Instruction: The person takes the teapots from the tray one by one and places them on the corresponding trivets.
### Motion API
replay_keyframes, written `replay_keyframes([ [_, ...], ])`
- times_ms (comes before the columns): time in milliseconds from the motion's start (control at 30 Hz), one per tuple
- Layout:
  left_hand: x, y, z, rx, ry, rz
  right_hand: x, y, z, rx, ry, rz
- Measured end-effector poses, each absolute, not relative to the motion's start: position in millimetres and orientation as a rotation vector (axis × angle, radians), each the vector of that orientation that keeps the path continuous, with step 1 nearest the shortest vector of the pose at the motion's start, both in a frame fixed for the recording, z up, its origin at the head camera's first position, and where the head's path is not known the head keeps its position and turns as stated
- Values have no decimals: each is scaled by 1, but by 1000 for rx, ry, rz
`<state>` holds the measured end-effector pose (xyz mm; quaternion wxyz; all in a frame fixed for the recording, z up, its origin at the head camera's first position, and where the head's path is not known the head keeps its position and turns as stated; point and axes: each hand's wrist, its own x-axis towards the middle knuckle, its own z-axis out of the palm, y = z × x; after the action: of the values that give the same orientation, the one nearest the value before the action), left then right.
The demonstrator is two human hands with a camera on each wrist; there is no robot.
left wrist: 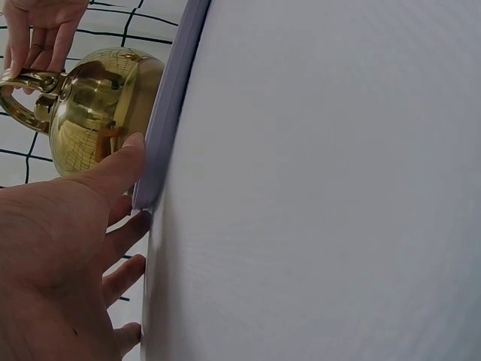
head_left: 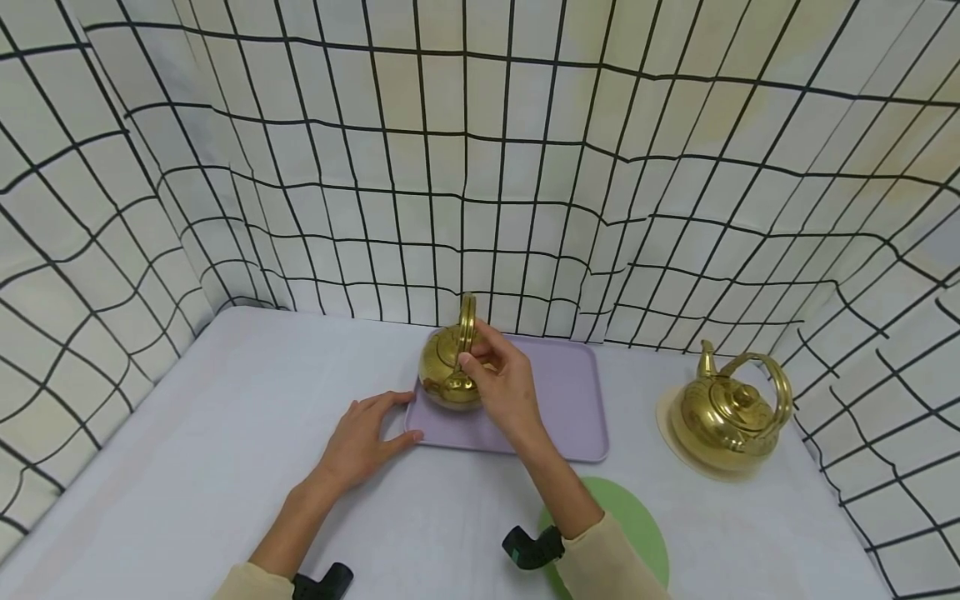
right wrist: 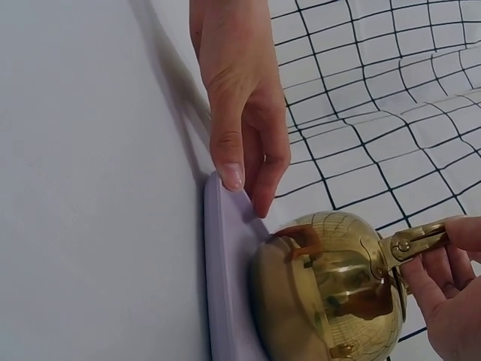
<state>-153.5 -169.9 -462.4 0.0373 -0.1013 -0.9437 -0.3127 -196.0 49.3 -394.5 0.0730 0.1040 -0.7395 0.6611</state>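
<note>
A shiny brass teapot (head_left: 438, 367) is at the left end of a lilac rectangular tray (head_left: 566, 400). My right hand (head_left: 506, 379) grips its arched handle (head_left: 468, 315), thumb on the near side and fingers behind. In the right wrist view the engraved round body (right wrist: 331, 278) shows its base at the tray's surface. My left hand (head_left: 363, 442) is at the tray's left edge, thumb and fingers spread. The left thumb (left wrist: 124, 162) lies at the tray's rim in the left wrist view, with the other fingers near the table surface.
A second brass teapot (head_left: 727, 421) stands on a round beige mat (head_left: 666, 417) at the right. A round green mat (head_left: 630, 525) lies near the front, partly under my right forearm. White cloth covers the table (head_left: 247, 400); black-gridded white curtains (head_left: 420, 183) enclose the back and sides.
</note>
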Motion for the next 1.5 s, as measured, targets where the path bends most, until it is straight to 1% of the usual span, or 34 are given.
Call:
replay_keyframes([
  [500,-154,-170,-461,-314,-2897,-959,-202,60,-390,298,-2248,2070],
  [1133,-153,-169,-462,-311,-2900,-955,-193,73,-380,293,-2269,2110],
  [1500,-153,-170,-463,-309,-2893,-944,-193,85,-381,266,-2276,2103],
])
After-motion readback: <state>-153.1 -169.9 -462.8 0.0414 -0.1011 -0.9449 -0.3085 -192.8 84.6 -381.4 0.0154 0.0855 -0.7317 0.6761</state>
